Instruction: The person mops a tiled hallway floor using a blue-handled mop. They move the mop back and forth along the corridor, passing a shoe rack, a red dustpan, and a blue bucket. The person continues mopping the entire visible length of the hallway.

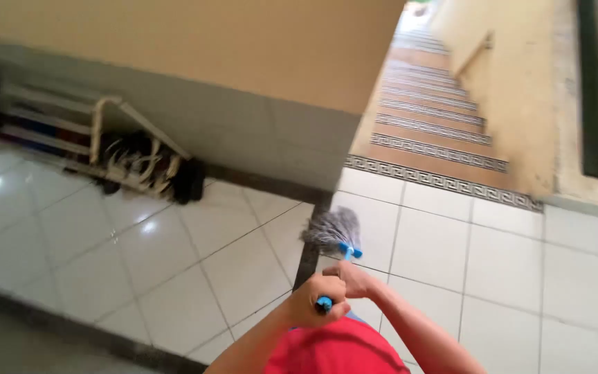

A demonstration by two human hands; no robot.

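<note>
The mop [333,239] stands in front of the person, its blue handle running from the hands down to a grey stringy head that rests on the white tiled floor [174,277], right at a dark strip between tiles. The left hand [316,301] is wrapped around the top end of the handle, fingers curled tight around it, with the blue tip showing below the knuckles. The right hand [354,277] sits just above and beyond it, fingers also closed around the handle, touching the left hand. Both forearms come up from the bottom edge, over a red garment [333,353].

Past the mop head, the glossy tiles carry bright light spots. To the left, against the grey lower wall, a white shoe rack [77,131] holds dark shoes, with more shoes [147,166] heaped at its right end; the blur hides their details. Farther off to the right, a staircase [430,118] climbs away, its orange-brown steps edged with patterned grey bands, with a beige wall beside it.
</note>
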